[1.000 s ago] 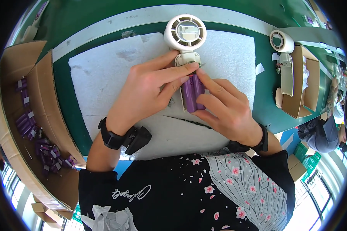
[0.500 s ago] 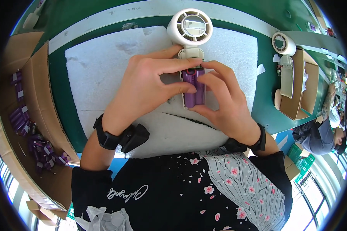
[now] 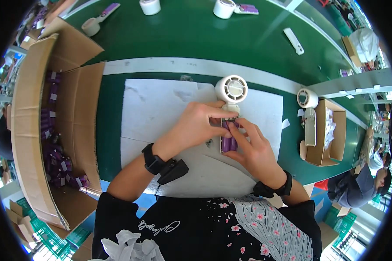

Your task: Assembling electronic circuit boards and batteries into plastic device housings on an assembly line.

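Note:
A white handheld fan [image 3: 231,89] lies face up on a white foam mat [image 3: 161,98], its round grille pointing away from me and its handle toward me. The handle is uncovered, and a purple battery pack [image 3: 229,145] sits in it. My left hand [image 3: 190,127] is closed on the top of the handle from the left, fingers across the neck end and thumb at the pack. From the right, my right hand [image 3: 258,152] grips the handle with bent fingers, fingertips pressed at the pack's upper end. What lies under the fingertips is hidden.
A tall cardboard box [image 3: 85,117] on the left holds several purple battery packs [image 3: 59,161]. To the right, another fan [image 3: 307,98] stands by a small open carton [image 3: 322,154]. More fans [image 3: 224,8] and a white handle cover [image 3: 293,41] lie on the far green surface. A person [image 3: 357,185] sits at right.
The view has shifted, so the fan and hands look smaller and lower, and more of the far green surface shows. Both hands stay on the handle, with only slight finger movement.

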The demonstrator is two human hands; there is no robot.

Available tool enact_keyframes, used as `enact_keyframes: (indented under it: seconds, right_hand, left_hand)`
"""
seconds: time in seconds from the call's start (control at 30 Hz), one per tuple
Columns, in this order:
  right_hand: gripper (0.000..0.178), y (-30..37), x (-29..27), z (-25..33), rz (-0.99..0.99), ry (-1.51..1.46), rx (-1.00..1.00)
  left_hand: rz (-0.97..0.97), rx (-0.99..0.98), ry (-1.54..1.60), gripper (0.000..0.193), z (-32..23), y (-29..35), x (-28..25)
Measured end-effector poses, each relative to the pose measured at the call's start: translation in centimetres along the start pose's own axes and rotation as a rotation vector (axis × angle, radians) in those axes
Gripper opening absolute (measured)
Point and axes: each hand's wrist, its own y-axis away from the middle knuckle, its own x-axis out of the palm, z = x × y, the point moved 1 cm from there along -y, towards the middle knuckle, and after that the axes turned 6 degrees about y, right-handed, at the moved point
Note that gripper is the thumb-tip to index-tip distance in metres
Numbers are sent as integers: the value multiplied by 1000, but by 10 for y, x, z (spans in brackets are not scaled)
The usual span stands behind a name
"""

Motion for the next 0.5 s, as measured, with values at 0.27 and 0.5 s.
enact_keyframes:
  seconds: [0.27,0.5]
  right_hand:
    - [59,-13,9,-26,-132,25,119]
    - [46,-31,-20,-63,-319,89,207]
  left_hand:
    - [-204,280,-34,59,4,0,5]
    - [-313,153,-49,66,8,-3,-15]
